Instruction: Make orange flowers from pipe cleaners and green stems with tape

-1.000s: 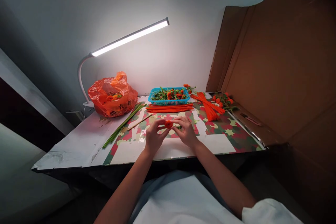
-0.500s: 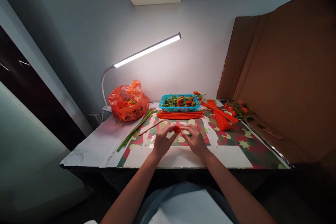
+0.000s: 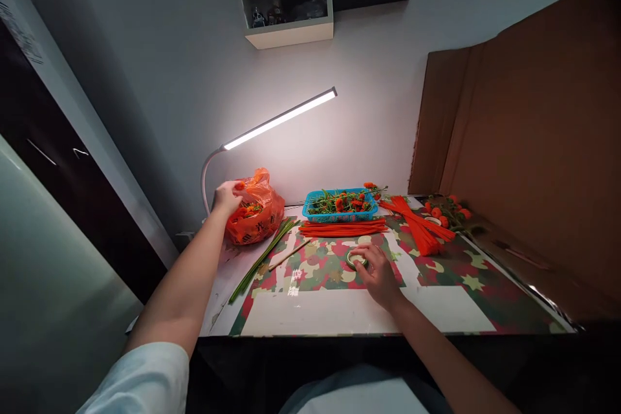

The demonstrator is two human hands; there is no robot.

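Observation:
My left hand [image 3: 228, 197] is stretched out to the left above the mouth of an orange plastic bag [image 3: 259, 207]. Its fingers pinch a small bright orange flower head [image 3: 239, 186]. Several orange flowers with bits of green [image 3: 248, 210] lie inside the bag. Over the middle of the table, my right hand [image 3: 376, 268] has thumb and fingers closed on a small roll of green tape [image 3: 356, 261]. A bundle of orange-red pipe cleaners [image 3: 342, 228] lies just beyond that hand.
A blue basket [image 3: 317, 217] holds orange flowers on green stems. Green stems [image 3: 262, 262] and a thin wooden stick [image 3: 290, 254] lie left. More orange-red pipe cleaners [image 3: 422, 233] and a flower bunch [image 3: 449, 210] lie right. A lit lamp [image 3: 281, 119] hangs over the back; cardboard [image 3: 524, 142] stands right.
My hands have parted: the left went from the middle of the table to the orange bag with the orange piece, while the right stayed near the tape roll. The view has tilted up.

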